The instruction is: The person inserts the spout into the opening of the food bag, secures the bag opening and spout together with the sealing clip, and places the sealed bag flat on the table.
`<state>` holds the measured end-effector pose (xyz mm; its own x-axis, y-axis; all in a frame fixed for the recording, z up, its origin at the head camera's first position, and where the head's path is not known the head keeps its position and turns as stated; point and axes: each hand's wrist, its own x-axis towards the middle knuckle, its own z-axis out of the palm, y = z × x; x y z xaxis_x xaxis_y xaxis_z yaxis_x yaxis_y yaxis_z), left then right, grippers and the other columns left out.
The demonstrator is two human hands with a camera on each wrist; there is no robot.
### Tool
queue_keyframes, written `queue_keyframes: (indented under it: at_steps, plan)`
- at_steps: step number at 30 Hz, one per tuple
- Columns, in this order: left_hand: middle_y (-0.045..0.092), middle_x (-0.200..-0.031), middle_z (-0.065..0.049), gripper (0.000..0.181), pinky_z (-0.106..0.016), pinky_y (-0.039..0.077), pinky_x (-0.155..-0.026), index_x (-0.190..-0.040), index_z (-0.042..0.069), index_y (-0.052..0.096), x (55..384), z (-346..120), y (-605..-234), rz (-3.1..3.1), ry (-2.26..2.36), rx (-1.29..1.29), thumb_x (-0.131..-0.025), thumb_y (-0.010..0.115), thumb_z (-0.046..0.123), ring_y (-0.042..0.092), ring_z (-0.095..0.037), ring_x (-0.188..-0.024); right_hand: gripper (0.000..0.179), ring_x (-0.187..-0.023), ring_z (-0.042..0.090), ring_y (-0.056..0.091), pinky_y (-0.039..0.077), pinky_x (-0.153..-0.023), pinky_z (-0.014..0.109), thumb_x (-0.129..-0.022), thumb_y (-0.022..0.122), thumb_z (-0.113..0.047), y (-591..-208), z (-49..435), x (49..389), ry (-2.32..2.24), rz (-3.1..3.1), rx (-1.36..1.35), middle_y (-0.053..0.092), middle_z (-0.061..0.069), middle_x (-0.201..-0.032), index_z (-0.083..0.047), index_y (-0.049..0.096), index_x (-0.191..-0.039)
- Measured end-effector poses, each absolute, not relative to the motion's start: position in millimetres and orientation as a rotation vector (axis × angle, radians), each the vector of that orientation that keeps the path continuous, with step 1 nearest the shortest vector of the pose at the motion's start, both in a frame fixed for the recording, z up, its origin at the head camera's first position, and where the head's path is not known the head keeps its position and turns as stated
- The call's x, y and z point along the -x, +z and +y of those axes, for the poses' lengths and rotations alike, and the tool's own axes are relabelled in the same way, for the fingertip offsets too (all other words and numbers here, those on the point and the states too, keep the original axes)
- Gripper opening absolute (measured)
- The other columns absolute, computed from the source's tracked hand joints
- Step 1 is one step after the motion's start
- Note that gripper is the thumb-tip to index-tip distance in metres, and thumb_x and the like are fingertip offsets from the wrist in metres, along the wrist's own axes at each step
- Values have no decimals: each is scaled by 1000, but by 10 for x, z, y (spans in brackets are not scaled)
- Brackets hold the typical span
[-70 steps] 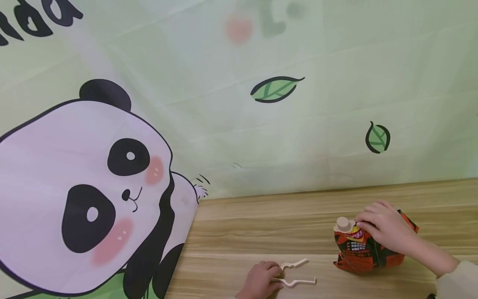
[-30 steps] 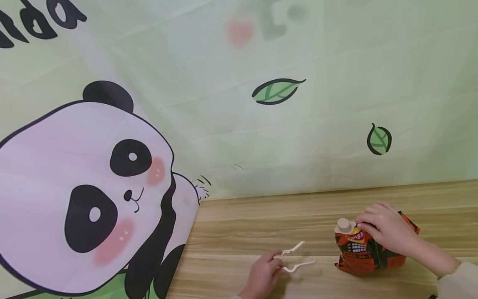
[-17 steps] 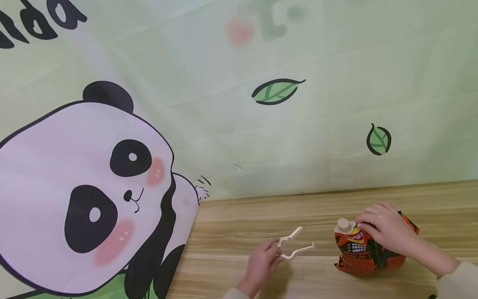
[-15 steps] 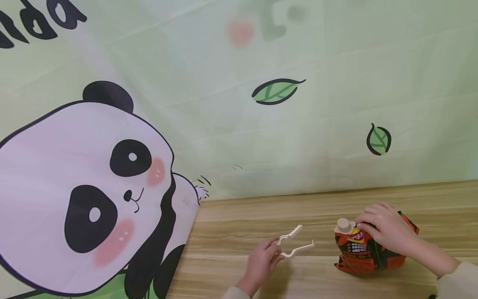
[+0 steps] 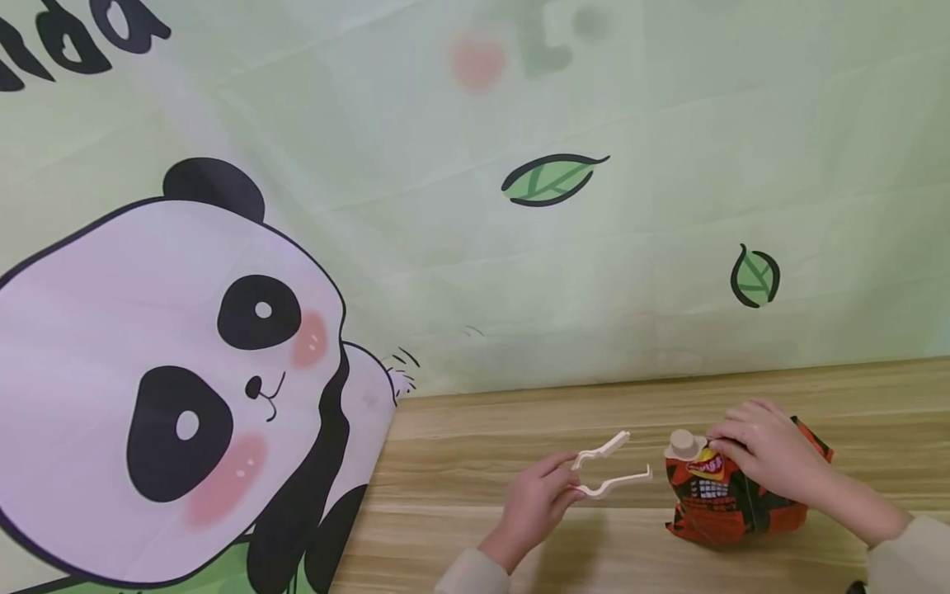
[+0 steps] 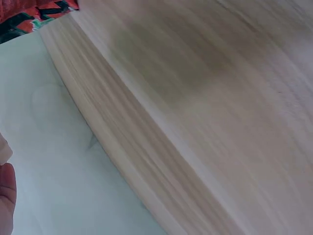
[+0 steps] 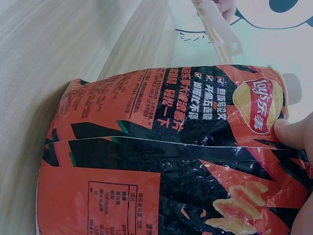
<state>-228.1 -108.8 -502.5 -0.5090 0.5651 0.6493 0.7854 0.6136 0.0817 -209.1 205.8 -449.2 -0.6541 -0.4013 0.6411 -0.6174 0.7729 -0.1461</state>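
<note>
My left hand [image 5: 540, 499] pinches a white two-armed bag clip [image 5: 619, 481] at one end. Its arms are spread, their free ends pointing right, and a shadow falls on the table below. In the right wrist view the clip [image 7: 215, 24] is behind the bag. On the right lies a red and black chip bag [image 5: 716, 516] with a Lay's logo. My right hand [image 5: 772, 450] grips its top edge, thumb beside a beige capped spout [image 5: 684, 446] at the bag's left corner. The left wrist view catches only a sliver of my left hand [image 6: 7, 196].
The bag lies on a wood-grain table [image 5: 475, 470]. Behind it hangs a pale green backdrop [image 5: 638, 313] printed with leaves and a large panda [image 5: 223, 247], which also covers the left side. A small dark object [image 5: 857, 587] shows at the bottom edge, under the right sleeve.
My left hand has picked the clip up from the table and carried it upward and to the right, closer to the spout. My right hand and the bag stay put.
</note>
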Motion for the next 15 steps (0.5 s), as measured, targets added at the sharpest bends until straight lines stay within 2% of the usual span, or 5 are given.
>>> queue_keyframes:
  at_steps: [8,15]
  plan:
    - [64,-105,-1,15,-15,45,-81,-76,17,62,2322,-915,-4945,-2208,-521,1168,-72,70,29,61,-9,-94,14,-70,15,54,35,-79,46,-63,72,-11,-4490,2064,2124,461,-2375,-751,57,-10,-69,-17,67,-74]
    - [64,-104,1,16,-12,45,-79,-76,19,62,2338,-784,-4903,-2159,-456,1184,-74,67,33,61,-5,-93,14,-70,17,54,34,-81,50,-63,72,-10,-4488,2067,2153,478,-2403,-740,55,-11,-68,-17,67,-74]
